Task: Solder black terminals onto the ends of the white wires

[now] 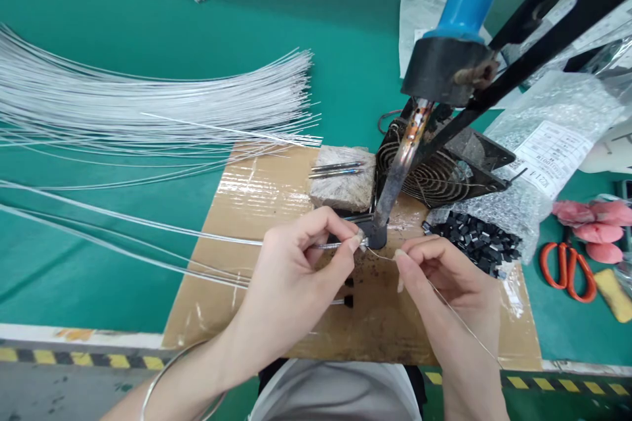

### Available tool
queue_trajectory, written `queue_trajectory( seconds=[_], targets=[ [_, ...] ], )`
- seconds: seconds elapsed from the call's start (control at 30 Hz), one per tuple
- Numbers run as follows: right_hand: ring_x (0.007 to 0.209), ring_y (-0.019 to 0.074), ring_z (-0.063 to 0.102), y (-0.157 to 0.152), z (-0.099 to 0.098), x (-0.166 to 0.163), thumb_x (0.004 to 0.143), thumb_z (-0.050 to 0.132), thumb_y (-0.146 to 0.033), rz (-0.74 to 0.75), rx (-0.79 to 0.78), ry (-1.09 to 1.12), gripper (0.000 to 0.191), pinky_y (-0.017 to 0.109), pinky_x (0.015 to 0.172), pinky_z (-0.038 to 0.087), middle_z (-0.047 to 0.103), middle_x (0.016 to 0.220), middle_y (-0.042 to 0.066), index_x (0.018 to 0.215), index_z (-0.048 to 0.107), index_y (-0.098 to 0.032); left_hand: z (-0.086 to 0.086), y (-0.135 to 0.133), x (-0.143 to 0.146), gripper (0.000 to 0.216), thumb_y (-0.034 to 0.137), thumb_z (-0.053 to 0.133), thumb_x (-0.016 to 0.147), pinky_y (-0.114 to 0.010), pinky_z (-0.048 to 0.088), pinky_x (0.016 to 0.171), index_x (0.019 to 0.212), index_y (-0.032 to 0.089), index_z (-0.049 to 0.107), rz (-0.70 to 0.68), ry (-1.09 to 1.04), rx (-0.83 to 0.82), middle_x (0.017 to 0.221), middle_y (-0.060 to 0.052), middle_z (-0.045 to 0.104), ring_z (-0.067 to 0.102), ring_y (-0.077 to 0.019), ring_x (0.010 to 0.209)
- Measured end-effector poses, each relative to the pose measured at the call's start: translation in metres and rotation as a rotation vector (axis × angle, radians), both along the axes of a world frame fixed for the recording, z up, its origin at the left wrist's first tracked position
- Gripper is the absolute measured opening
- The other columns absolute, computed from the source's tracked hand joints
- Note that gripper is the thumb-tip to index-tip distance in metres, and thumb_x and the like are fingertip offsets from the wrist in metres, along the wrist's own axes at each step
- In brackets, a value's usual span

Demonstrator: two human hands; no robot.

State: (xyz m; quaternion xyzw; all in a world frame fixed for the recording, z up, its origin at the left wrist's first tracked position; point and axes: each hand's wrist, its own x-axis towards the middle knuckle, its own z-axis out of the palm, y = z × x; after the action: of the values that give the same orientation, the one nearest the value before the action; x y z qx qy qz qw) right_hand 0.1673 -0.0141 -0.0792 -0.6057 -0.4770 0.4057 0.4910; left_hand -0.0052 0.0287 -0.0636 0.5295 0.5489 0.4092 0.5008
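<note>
My left hand (301,270) pinches a pair of thin grey cables (232,239) close to their ends, which poke out past the fingertips beside the tip of a soldering iron (402,158). The iron is clamped pointing down, with a blue handle. Between thumb and fingers my right hand (444,296) grips a thin solder wire (461,322). One end of the solder reaches left to the cable ends, and the rest trails over the palm to the wrist. Whether solder, cable and iron touch cannot be made out. Below my left hand lie cables with small black connectors (348,302).
Left is a large bundle of grey cables (172,102). A wrapped block (342,177) bearing thin metal rods stands behind my hands, near a black fan (439,168). Small black connectors (471,240) form a pile at right, with orange-handled scissors (567,270) farther right. Tan cardboard (207,309) covers the work spot.
</note>
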Motion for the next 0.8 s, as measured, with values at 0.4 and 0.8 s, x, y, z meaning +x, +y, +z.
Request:
queue_trajectory(
  seconds=[0.4,0.8],
  targets=[
    [0.116,0.0196,0.076,-0.001,0.003,-0.010,0.095,0.077,-0.021,-0.063,0.032,0.088,0.019,0.032,0.103,0.059,0.080,0.120,0.002,0.079,0.067,-0.024,0.002,0.004,0.002,0.012,0.022,0.070,0.084,-0.022,0.045,0.053,0.073,0.019,0.070,0.009,0.014,-0.035,0.079,-0.002,0.079,0.063,-0.0120,0.062],
    [0.110,0.0221,0.080,0.004,0.009,-0.014,0.094,0.072,-0.018,-0.054,0.041,0.107,0.020,0.040,0.103,0.064,0.084,0.112,0.005,0.078,0.063,-0.024,0.004,0.009,0.005,0.011,0.020,0.068,0.084,-0.023,0.038,0.048,0.073,0.020,0.070,0.008,0.011,-0.015,0.080,-0.001,0.079,0.060,-0.0118,0.059]
  ],
)
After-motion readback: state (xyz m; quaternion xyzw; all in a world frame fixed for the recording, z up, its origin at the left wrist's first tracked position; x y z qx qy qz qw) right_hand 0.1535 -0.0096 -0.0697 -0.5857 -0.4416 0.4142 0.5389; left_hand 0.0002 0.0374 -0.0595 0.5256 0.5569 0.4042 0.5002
